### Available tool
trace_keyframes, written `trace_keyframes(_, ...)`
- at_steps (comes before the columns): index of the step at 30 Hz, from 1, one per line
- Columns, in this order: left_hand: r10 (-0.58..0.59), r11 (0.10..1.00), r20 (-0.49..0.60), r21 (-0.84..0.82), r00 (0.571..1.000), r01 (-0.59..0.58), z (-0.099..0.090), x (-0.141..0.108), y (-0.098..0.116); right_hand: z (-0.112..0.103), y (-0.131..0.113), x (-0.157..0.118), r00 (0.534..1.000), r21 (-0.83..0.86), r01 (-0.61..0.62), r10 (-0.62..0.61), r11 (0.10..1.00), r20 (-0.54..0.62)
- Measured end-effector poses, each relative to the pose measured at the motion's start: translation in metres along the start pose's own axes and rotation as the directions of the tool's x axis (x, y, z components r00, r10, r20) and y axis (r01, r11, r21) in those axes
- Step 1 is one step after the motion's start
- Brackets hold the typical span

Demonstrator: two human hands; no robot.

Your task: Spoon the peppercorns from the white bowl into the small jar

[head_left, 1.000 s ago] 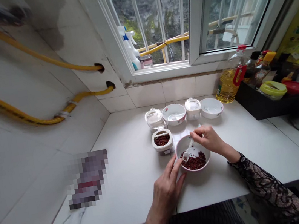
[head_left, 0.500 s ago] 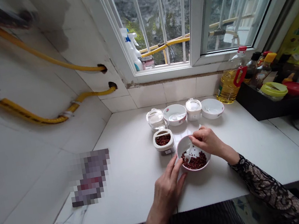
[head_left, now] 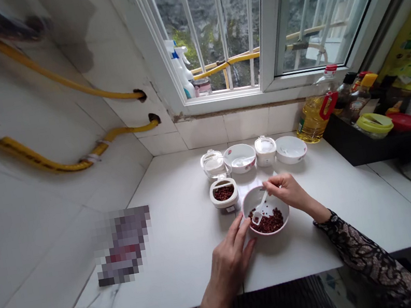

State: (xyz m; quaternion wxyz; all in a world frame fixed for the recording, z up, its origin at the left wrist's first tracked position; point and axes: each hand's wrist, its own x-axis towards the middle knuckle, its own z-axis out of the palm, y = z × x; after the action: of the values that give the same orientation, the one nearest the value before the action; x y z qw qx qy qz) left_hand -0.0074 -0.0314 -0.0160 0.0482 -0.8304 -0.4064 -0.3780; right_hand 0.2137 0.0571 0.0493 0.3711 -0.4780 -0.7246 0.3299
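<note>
Head view: the right hand (head_left: pixel 288 194) held a white spoon (head_left: pixel 258 207) in a narrow pinch, its tip among dark red grains (head_left: pixel 268 222) in a white bowl (head_left: pixel 260 197) on the tabletop (head_left: pixel 193 266). The left hand (head_left: pixel 229 261), fingers spread wide, touched the rim at 9 o'clock; a steady bowl suits short, low spoon strokes. A small white tub (head_left: pixel 224 202) of similar grains stood at 11 o'clock.

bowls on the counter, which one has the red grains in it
The pink-rimmed bowl at the front, by the left hand and right hand. It holds the grains; the two bowls by the window show none.
</note>
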Motion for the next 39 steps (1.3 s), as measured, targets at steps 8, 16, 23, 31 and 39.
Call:
trace_keyframes(8,0.008,1.000,-0.007,0.009,1.000,-0.008,0.002,0.000,-0.001,-0.002,-0.001,0.001,0.997,0.050,-0.041,0.044,0.998,-0.060)
trace_keyframes(16,-0.002,1.000,0.005,-0.004,1.000,0.002,0.001,-0.001,-0.001,-0.001,0.001,0.003,0.995,0.097,-0.046,0.054,0.994,-0.088)
trace_keyframes(23,0.002,1.000,0.008,-0.009,1.000,-0.002,0.002,0.000,0.000,0.004,0.000,0.020,0.974,0.215,-0.062,0.107,0.975,-0.200)
trace_keyframes(31,-0.007,1.000,0.004,-0.012,1.000,0.007,0.003,-0.001,-0.001,0.017,-0.055,0.046,0.837,-0.418,0.310,-0.453,0.854,-0.306)
trace_keyframes(39,-0.011,1.000,0.010,-0.021,1.000,0.011,0.003,-0.001,0.000,0.024,-0.058,0.039,0.748,-0.644,0.453,-0.656,0.617,-0.101)
